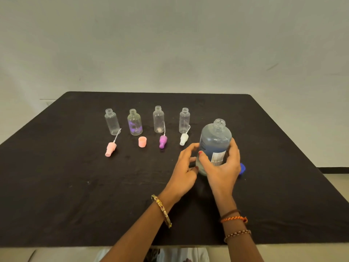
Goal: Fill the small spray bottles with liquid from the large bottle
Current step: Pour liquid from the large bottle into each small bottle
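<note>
We see a black table [75, 186], matte cloth-like top w/ faint creases, rounded far corners. Far-centre row: four small clear plastic bottles, all upright, necks threaded and uncapped, long axes vertical, mouths up. Left to right: bottle 1 [112, 121] slim cylinder; bottle 2 [134, 122] rounder shoulders w/ purple print on its wall; bottle 3 [158, 120] slim; bottle 4 [184, 121] slim. No liquid visible in any of them.

Just near of the row, lying on the cloth: pink sprayer head [110, 149] on its side, dip tube pointing far-right toward bottle 1; small peach cap [142, 142] standing, open end up; purple sprayer head [163, 141] w/ thin tube running far beside bottle 3; white sprayer head [184, 139], tube curling up by bottle 4.

Large bottle [215, 140], right of centre, near of bottle 4: translucent plastic, domed shoulders, open threaded neck, axis approx vertical w/ slight tilt, mouth up and away. Blue liquid in lower part, white printed label facing near-right. Right hand [222, 167] wrapped round its lower body, thumb on the left face. Left hand [186, 167] fingers loosely curled, tips at bottle's left side; contact uncertain. Blue cap [242, 168] on table, partly hidden behind right hand. Bangle on left wrist, thread bands on right.
</note>
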